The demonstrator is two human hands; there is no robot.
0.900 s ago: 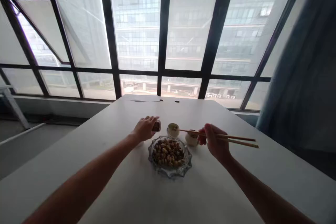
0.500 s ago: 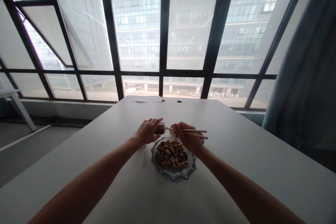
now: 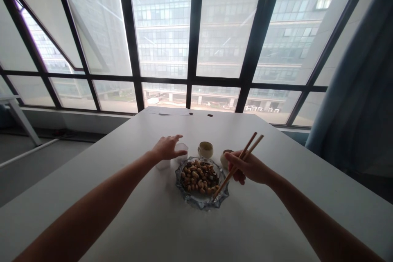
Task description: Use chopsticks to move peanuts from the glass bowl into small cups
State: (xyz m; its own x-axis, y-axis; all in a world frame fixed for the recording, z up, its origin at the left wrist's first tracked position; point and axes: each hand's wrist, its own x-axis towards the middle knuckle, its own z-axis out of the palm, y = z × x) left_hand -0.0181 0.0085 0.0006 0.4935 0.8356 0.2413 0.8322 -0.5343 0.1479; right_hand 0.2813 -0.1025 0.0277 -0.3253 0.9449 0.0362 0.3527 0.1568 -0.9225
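A scalloped glass dish holds nuts and darker pieces. My right hand grips a pair of chopsticks, whose tips point down at the dish's right part. Beyond the dish stands a pale green cup; another cup is partly hidden behind my right hand. My left hand, fingers apart, is beside a white translucent cup at the dish's far left. A second white container shows below my left wrist.
The white table reaches toward large windows. Paper sheets lie at its far edge, near two dark round holes. A blue curtain hangs at the right, and another table's leg shows at the left.
My right hand has moved right, and the chopsticks have swung from pointing left to pointing down at the dish. My left hand has shifted left, off the small cup. The view has tilted slightly down.
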